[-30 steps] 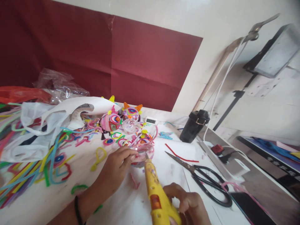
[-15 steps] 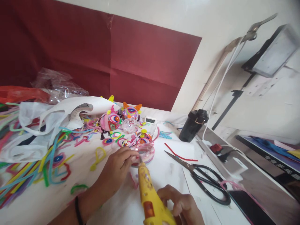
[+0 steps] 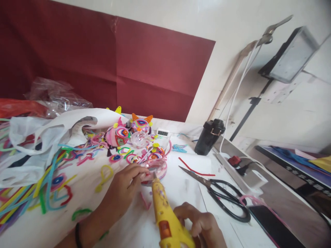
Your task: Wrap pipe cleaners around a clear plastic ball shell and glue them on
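Gluing clear dome [image 3: 155, 168], yellow glue gun [image 3: 168, 217]

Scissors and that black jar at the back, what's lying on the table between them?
In the head view, a thin red strip lies on the white table between the scissors and the black jar.

— How's your light?

— You've got bright, soft daylight; the white tabletop [image 3: 181, 193] and pale wall [image 3: 258, 13] at upper right wash out, nearly overexposed.

— Shadows?

— Faint ones only, under your hands at bottom centre.

— Sharpness?

— Your whole frame is soft and tilted; the lower right corner smears, and the dark red paper backdrop [image 3: 103, 62] looks grainy.
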`<action>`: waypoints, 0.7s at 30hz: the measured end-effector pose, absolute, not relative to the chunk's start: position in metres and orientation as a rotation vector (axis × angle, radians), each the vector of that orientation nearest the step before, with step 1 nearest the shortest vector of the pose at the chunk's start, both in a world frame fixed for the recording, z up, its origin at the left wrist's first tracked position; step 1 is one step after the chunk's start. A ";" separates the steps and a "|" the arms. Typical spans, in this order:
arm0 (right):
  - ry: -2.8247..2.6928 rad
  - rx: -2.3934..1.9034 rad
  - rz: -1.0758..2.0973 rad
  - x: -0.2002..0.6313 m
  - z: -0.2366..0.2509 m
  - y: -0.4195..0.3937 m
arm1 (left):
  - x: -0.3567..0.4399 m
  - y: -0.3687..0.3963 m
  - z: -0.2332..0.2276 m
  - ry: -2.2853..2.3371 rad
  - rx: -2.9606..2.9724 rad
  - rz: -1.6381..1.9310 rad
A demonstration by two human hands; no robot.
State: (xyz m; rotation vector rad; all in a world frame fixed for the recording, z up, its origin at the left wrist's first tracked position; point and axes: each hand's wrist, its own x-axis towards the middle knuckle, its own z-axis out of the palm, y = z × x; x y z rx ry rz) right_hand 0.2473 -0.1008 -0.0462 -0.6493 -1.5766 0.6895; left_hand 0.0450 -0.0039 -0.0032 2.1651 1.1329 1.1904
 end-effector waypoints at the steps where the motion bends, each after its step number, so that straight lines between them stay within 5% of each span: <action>1: -1.570 -0.650 0.686 0.248 -0.046 -0.101 | 0.045 -0.003 -0.004 1.134 2.168 1.191; 21: -1.469 -0.791 0.692 0.245 -0.043 -0.104 | 0.043 -0.002 0.000 1.196 2.136 1.230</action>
